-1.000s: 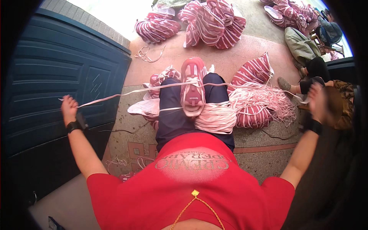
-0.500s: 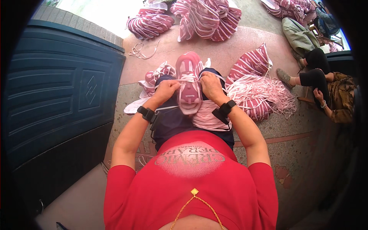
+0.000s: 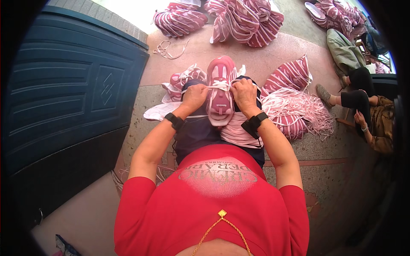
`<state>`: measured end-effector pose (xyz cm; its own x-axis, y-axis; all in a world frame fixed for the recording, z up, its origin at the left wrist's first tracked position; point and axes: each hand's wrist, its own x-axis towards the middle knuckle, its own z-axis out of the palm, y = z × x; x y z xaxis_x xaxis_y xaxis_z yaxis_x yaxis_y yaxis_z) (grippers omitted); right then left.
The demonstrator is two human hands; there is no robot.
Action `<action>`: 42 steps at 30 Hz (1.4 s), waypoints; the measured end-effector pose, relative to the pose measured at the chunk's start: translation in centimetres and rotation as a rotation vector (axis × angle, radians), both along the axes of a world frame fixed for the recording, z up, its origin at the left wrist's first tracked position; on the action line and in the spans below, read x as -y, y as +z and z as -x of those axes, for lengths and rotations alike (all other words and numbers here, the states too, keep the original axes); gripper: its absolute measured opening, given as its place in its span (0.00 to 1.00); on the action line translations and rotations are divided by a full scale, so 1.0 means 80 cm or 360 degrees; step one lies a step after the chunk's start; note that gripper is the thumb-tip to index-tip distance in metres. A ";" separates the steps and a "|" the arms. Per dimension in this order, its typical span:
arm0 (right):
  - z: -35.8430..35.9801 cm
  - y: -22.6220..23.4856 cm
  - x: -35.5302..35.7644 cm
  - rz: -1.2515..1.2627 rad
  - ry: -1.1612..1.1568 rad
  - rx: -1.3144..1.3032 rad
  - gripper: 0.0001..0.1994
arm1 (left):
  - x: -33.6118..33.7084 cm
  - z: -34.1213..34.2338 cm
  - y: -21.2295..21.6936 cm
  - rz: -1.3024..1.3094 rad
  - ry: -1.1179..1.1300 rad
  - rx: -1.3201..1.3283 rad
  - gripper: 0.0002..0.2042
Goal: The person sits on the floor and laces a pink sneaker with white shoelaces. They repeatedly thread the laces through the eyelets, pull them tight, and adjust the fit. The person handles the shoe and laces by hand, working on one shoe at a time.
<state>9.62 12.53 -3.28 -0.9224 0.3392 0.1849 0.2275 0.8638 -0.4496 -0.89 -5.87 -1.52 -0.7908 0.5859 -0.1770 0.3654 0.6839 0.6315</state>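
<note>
A pink and white shoe upper (image 3: pixel 221 100) rests between my knees, its toe pointing away from me. A white shoelace (image 3: pixel 220 85) crosses its throat, with an end drawn out toward each side. My left hand (image 3: pixel 194 97) pinches the lace end left of the shoe. On the other side my right hand (image 3: pixel 245 94) has its fingers closed on the lace near the eyelets. A bundle of pale pink laces (image 3: pixel 240 130) lies across my right thigh. Beyond my left hand sits another pink shoe upper (image 3: pixel 184 78).
Striped pink stacks of uppers (image 3: pixel 287 77) and a heap of loose laces (image 3: pixel 305 109) lie to the right. More stacks (image 3: pixel 250 21) stand farther off. A blue door (image 3: pixel 68 85) fills the left. A seated person (image 3: pixel 363 102) is at the right. A loose cord (image 3: pixel 171 50) lies on the floor.
The whole view has shifted, so everything sits slightly farther right. My left hand has drawn away from the shoe, and the lace between them is stretched out more.
</note>
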 end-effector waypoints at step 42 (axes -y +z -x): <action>-0.002 0.008 0.001 -0.0318 0.0494 -0.0043 0.06 | -0.069 0.019 0.030 -0.0096 -0.0327 0.0017 0.07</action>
<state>9.75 12.44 -2.66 -0.9696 -0.0012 0.2447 -0.0686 0.9612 -0.2673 -2.45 -0.33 0.88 -0.6520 0.7444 -0.1444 0.4864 0.5567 0.6734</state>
